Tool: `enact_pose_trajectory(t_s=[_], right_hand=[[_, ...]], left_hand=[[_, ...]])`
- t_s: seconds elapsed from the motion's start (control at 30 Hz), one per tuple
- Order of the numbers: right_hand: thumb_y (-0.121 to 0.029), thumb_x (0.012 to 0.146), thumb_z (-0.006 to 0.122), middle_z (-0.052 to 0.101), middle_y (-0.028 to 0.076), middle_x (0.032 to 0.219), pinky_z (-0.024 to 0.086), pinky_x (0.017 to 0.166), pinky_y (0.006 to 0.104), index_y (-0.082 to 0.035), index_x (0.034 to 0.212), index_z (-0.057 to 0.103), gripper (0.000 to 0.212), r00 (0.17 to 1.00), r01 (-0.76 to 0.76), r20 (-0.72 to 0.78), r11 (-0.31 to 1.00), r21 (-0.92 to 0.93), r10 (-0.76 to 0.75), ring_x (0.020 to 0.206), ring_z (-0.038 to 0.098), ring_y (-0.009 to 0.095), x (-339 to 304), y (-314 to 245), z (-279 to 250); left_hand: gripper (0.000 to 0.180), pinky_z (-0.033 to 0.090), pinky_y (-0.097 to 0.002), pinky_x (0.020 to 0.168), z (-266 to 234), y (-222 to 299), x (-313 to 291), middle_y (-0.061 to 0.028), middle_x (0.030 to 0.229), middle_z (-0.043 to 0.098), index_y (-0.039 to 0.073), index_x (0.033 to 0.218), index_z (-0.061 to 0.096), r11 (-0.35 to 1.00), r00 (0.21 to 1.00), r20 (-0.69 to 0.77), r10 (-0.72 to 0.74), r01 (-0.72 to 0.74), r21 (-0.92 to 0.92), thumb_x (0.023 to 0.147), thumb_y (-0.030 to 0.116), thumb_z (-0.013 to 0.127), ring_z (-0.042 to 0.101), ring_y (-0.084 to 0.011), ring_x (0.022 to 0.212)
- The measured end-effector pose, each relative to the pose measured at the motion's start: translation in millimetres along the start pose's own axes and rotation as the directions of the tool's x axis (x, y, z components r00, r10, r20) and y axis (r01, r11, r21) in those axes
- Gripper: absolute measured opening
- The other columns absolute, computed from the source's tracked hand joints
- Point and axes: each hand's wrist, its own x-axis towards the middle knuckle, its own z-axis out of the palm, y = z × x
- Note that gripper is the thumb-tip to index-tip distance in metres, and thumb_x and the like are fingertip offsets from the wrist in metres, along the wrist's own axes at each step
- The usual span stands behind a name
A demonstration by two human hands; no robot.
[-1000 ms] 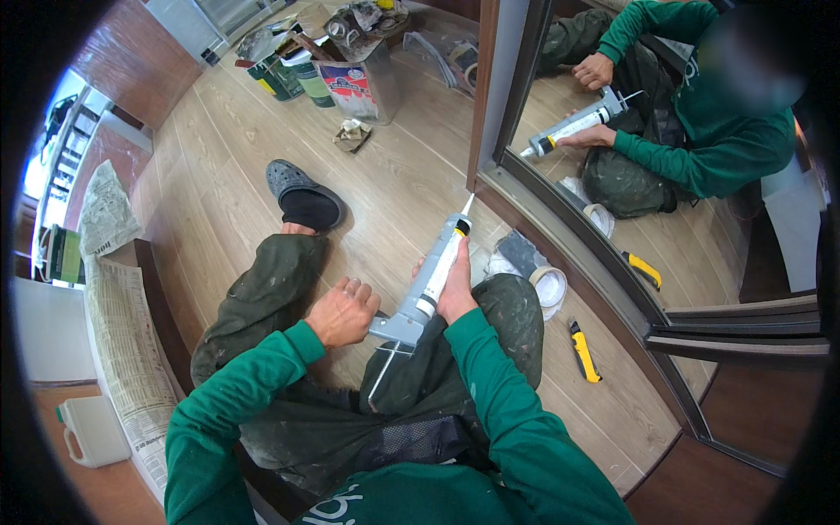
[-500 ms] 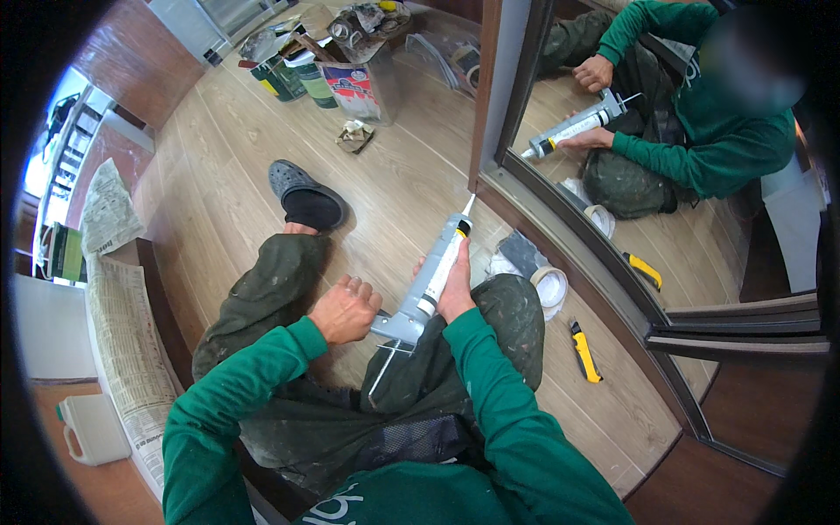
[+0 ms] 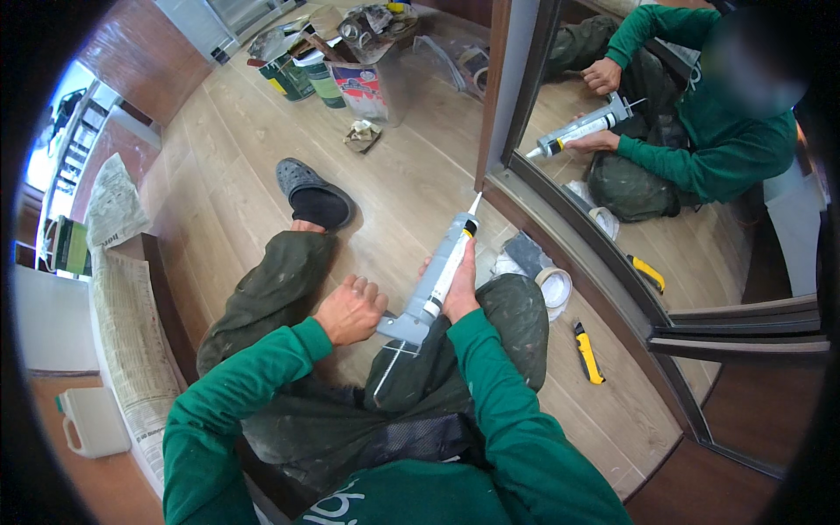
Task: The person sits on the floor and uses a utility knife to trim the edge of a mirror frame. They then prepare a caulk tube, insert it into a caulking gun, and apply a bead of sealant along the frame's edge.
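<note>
A grey caulking gun (image 3: 409, 327) lies slantwise over my lap, loaded with a white cartridge (image 3: 447, 278). My left hand (image 3: 352, 310) is closed around its handle and trigger, which the fingers mostly hide. Under the barrel, my right hand (image 3: 461, 287) wraps round it from the right side. The white nozzle (image 3: 475, 204) points away from me, its tip at the foot of the brown door frame (image 3: 493, 96), by the floor. Whether the tip touches the frame I cannot tell. The plunger rod (image 3: 388, 371) sticks out behind, toward me.
On the floor at right are a yellow utility knife (image 3: 588, 354), a roll of tape (image 3: 555, 289) and a grey scraper-like piece (image 3: 528, 255). A mirrored door (image 3: 691, 254) reflects me. Paint cans (image 3: 320, 80) stand far back; newspaper (image 3: 131, 324) and a white jug (image 3: 94, 423) are left.
The view has shifted slightly, so most things sit a little further right. Both hands keep their hold on the caulking gun, and its nozzle stays at the frame's foot.
</note>
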Motion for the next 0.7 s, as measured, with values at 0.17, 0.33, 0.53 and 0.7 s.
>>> enact_pose_trajectory(t_s=[0.17, 0.33, 0.53, 0.7], right_hand=[[-0.088, 0.082, 0.04, 0.059, 0.012, 0.072, 0.051, 0.058, 0.0442, -0.008, 0.087, 0.055, 0.082, 1.0, 0.002, -0.013, 1.0, -0.008, -0.002, 0.063, 0.06, 0.03, -2.7, -0.3, 2.9], [-0.088, 0.083, 0.039, 0.06, 0.012, 0.072, 0.051, 0.058, 0.0439, -0.008, 0.088, 0.055, 0.081, 1.0, 0.024, -0.001, 1.0, -0.015, -0.024, 0.062, 0.06, 0.029, -4.9, -0.2, 4.3], [-0.088, 0.082, 0.04, 0.06, 0.011, 0.073, 0.052, 0.058, 0.0433, -0.009, 0.089, 0.056, 0.081, 0.999, 0.037, 0.005, 0.999, -0.026, -0.036, 0.062, 0.061, 0.029, -7.4, -0.2, 6.7], [-0.088, 0.081, 0.041, 0.06, 0.011, 0.073, 0.052, 0.057, 0.043, -0.009, 0.09, 0.056, 0.081, 0.998, 0.054, 0.015, 0.998, -0.04, -0.053, 0.062, 0.061, 0.029, -11.2, 0.2, 8.5]], left_hand=[[0.015, 0.046, -0.0398, 0.069, -4.3, 1.2, 0.4, -0.0116, 0.076, 0.057, 0.005, 0.078, 0.056, 0.999, 1.0, 0.003, 0.002, -0.002, 0.039, 0.075, 0.019, 0.061, 0.061, -0.028, 0.074], [0.016, 0.045, -0.0396, 0.069, -7.9, 2.8, -0.3, -0.0114, 0.076, 0.057, 0.005, 0.078, 0.055, 0.999, 1.0, 0.004, 0.004, -0.004, 0.035, 0.074, 0.019, 0.063, 0.061, -0.0277, 0.074], [0.016, 0.045, -0.0397, 0.069, -11.7, 5.5, -1.8, -0.011, 0.075, 0.056, 0.005, 0.077, 0.055, 0.999, 1.0, 0.025, -0.008, 0.007, 0.041, 0.073, 0.019, 0.063, 0.059, -0.0271, 0.073], [0.016, 0.046, -0.0397, 0.07, -14.5, 8.6, -4.2, -0.0118, 0.074, 0.057, 0.004, 0.077, 0.056, 0.999, 1.0, 0.017, -0.015, 0.014, 0.052, 0.076, 0.02, 0.06, 0.061, -0.0272, 0.073]])
